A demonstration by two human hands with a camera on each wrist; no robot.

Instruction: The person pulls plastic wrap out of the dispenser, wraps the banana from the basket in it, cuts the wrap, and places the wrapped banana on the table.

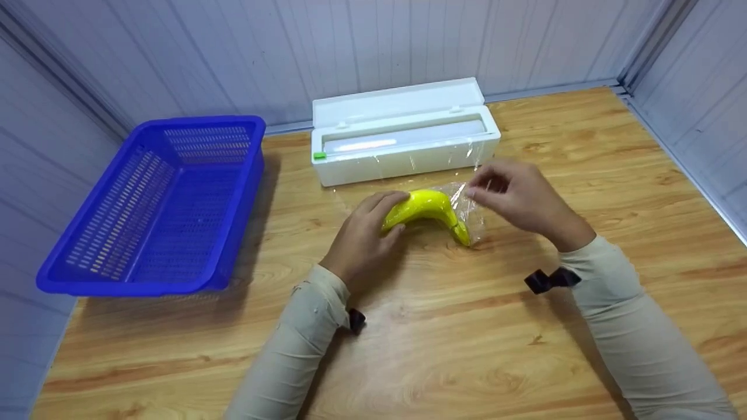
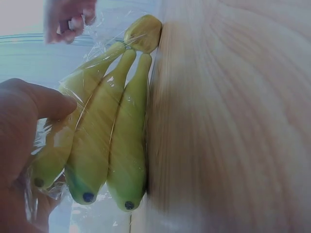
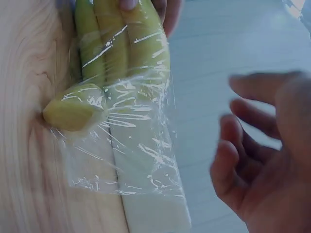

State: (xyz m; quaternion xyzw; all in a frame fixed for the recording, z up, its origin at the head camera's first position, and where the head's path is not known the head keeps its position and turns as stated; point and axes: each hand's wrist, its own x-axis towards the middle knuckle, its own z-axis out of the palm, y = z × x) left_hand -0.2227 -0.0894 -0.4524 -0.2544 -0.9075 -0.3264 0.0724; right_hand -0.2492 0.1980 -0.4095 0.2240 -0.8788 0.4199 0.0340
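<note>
While the film [image 3: 146, 160] lies loose past the stem [image 3: 73, 109], it could cling to itself

Since the basket [image 1: 125, 288] stands left of the bananas [image 1: 425, 204] and well apart from them, it poses a risk only if the left hand [image 1: 365, 236] swings wide and catches the rim. At the left end of the bananas, that hand grips them through the film, thumb and fingers curled round the fruit. Squeezing or twisting harder could drag the thin layer askew or tear it.

The bananas rest on the table [image 1: 455, 350], stem to the right. Being smooth and curved, they could roll if the grip slackens.

Behind the bananas, the box [image 1: 402, 166] has its lid [image 1: 397, 104] raised and the roll [image 1: 405, 137] inside. Clear glints show along its front; I cannot tell whether that film joins the layer on the bananas. If it does, a tug could pull the box along.

Just right of the bananas, the loose film is wrinkled. Folding early, it could bunch up and leave the stem poorly covered.

To the right of that end, the right hand [image 1: 522, 198] has its fingers loosely bent with gaps between them, and in the right wrist view they pinch nothing. Because the film is so clear, the fingertips could miss its edge, or snag it and lift the wrap off the bananas.
</note>
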